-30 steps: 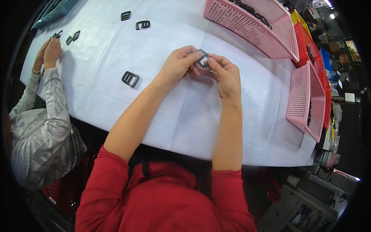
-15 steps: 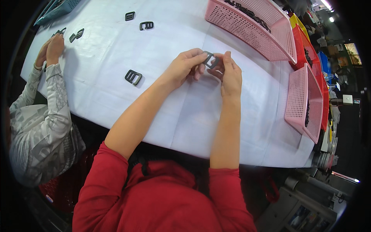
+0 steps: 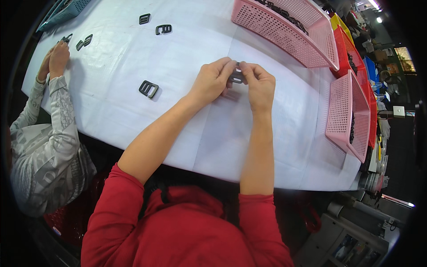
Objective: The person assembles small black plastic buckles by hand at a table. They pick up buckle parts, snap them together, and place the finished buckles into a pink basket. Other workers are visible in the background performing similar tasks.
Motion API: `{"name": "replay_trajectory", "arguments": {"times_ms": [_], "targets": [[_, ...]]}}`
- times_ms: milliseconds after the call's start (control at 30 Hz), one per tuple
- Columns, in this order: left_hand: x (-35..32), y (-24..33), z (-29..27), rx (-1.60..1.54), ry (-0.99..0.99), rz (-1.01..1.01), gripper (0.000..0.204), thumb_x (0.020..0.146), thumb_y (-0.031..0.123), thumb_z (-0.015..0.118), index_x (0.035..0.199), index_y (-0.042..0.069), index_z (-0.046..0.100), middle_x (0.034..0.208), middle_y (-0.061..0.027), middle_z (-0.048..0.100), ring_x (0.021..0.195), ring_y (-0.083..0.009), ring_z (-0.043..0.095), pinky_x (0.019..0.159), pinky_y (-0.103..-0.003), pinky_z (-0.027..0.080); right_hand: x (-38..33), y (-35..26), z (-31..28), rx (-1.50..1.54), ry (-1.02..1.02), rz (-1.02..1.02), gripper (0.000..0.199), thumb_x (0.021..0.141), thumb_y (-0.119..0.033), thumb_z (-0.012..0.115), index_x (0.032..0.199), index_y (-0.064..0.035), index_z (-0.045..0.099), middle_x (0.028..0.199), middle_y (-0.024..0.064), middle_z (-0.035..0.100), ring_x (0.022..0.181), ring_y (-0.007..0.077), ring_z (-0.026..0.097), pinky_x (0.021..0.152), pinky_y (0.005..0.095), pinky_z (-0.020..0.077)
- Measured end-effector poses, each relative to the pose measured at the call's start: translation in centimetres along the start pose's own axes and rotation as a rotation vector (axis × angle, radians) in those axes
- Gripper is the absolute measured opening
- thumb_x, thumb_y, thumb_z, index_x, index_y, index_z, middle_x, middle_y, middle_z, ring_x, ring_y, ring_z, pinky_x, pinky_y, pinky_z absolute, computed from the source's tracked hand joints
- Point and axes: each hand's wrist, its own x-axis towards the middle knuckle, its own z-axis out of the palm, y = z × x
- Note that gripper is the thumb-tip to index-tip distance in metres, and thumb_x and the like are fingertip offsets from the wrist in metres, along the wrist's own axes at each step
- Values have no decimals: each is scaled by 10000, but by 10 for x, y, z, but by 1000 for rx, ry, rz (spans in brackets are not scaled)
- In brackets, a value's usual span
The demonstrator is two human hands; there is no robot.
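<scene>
Over the middle of the white table, my left hand (image 3: 213,79) and my right hand (image 3: 259,84) pinch one black strap buckle (image 3: 237,77) between them. Thumbs and fingertips cover its upper part, while the slotted lower part shows. A second buckle (image 3: 148,89) lies flat on the table to the left of my left forearm. Farther off are a small slotted buckle (image 3: 144,18) and another with an open hook-like end (image 3: 163,29).
Pink perforated baskets, one at the far right (image 3: 284,33) and one at the right edge (image 3: 349,113), hold dark parts. Red bins (image 3: 344,51) stand beside them. At left, a co-worker's hands (image 3: 55,58) handle dark pieces near more buckles (image 3: 84,42). A teal basket (image 3: 66,15) stands behind.
My right hand has closed in from beside the buckle, and its thumb and fingers now grip it opposite my left. The buckle has turned, and the fingers cover more of it.
</scene>
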Motion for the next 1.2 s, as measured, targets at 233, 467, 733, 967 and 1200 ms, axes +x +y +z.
{"name": "replay_trajectory", "arguments": {"times_ms": [233,467,733,967,1200], "targets": [[-6,-1,10,-155,183,-103,268,913,226,500,780,-1,551,550,-46,541,399,-81,464,386,-242,369,-8,2,24,93,128,40,210,862,-176,583,860,23,652,628,26,569,598,88,502,514,233,406],[-18,6,24,-92,82,-74,239,928,220,503,765,47,531,581,-4,506,435,-42,429,394,-193,330,-2,-2,10,93,119,211,345,895,-297,542,756,8,623,589,22,532,533,88,469,485,244,381],[-9,1,10,-240,139,-76,251,939,252,480,781,62,522,590,10,489,471,-40,428,445,-181,348,-1,-13,9,391,-33,247,331,897,-295,541,910,22,636,717,61,608,648,116,573,636,263,507],[-7,-1,10,-178,135,-74,225,942,235,474,794,70,513,602,15,477,494,-38,424,447,-182,339,-4,2,24,327,100,121,177,825,-140,642,877,29,641,731,59,624,646,99,560,612,249,498],[-8,-3,12,-257,24,-117,224,941,255,476,799,85,515,607,21,471,493,-36,413,449,-179,338,1,2,20,292,170,185,319,842,-259,642,690,19,612,581,33,557,536,93,512,510,237,433]]}}
